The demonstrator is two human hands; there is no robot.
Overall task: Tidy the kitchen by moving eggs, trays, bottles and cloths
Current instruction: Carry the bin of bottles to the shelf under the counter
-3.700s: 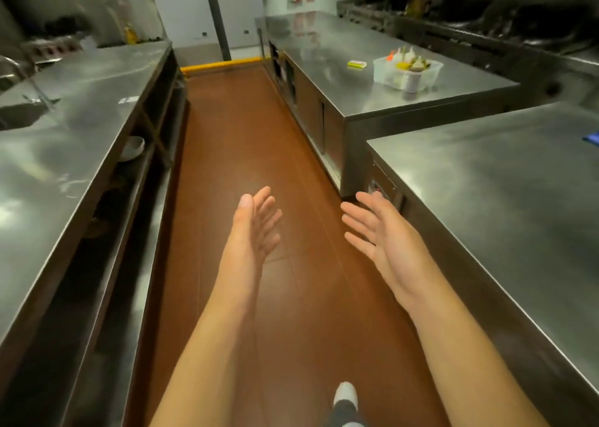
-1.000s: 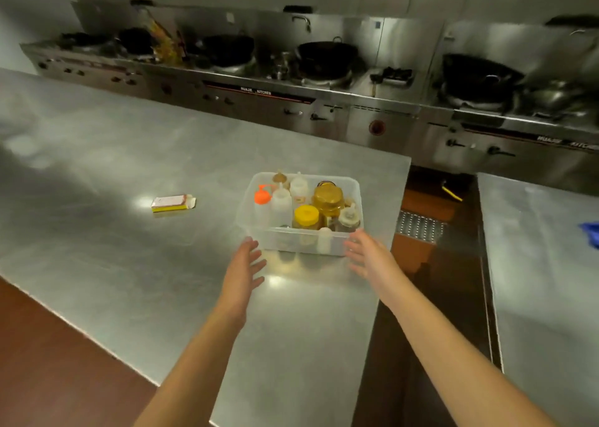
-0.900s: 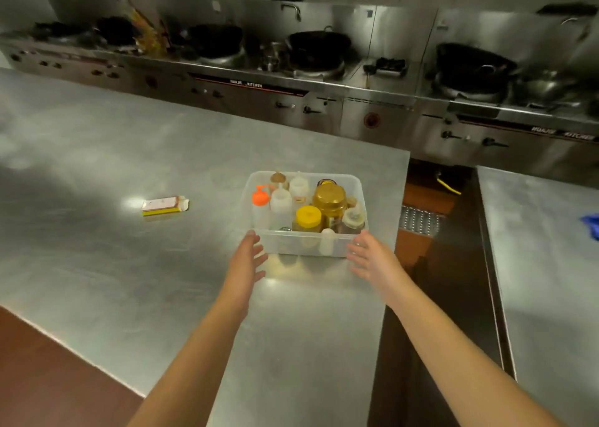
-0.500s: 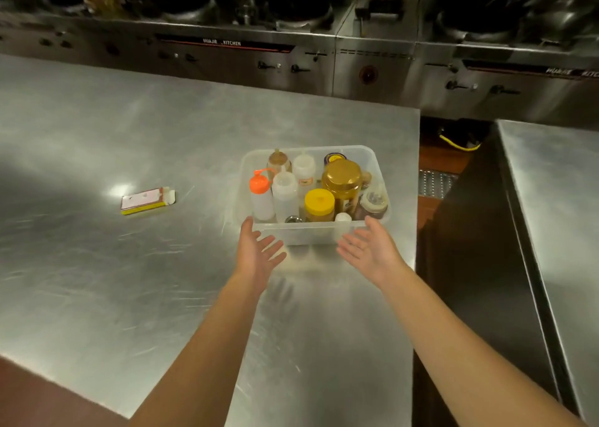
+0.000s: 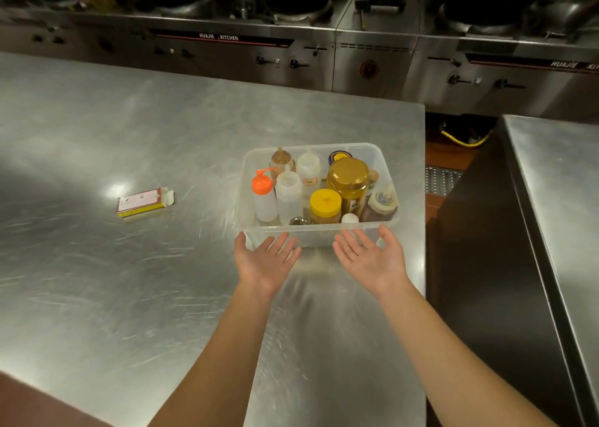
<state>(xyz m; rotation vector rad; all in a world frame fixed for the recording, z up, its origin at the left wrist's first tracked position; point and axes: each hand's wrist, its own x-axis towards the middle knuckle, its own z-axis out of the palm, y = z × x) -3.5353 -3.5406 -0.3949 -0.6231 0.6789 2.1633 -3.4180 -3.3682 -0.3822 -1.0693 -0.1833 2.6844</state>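
A clear plastic tray (image 5: 246, 180) stands near the right edge of a steel counter (image 5: 97, 264). It holds several bottles and jars, among them an orange-capped squeeze bottle (image 5: 263, 193), a yellow-lidded jar (image 5: 325, 204) and a tall gold-lidded jar (image 5: 348, 177). My left hand (image 5: 264, 263) and my right hand (image 5: 371, 259) lie palm up with straight fingers just in front of the tray's near wall. The fingertips reach its lower edge; whether they touch it is unclear. Neither hand holds anything.
A small red and yellow box (image 5: 146, 201) lies on the counter to the left of the tray. A row of wok stoves (image 5: 291, 47) runs along the back. A narrow floor gap (image 5: 453, 199) separates this counter from another steel counter (image 5: 557, 199) on the right.
I walked from the aisle up to the counter. Both hands came in to the tray, turned palm up and moved closer to its near wall. The tray has not moved.
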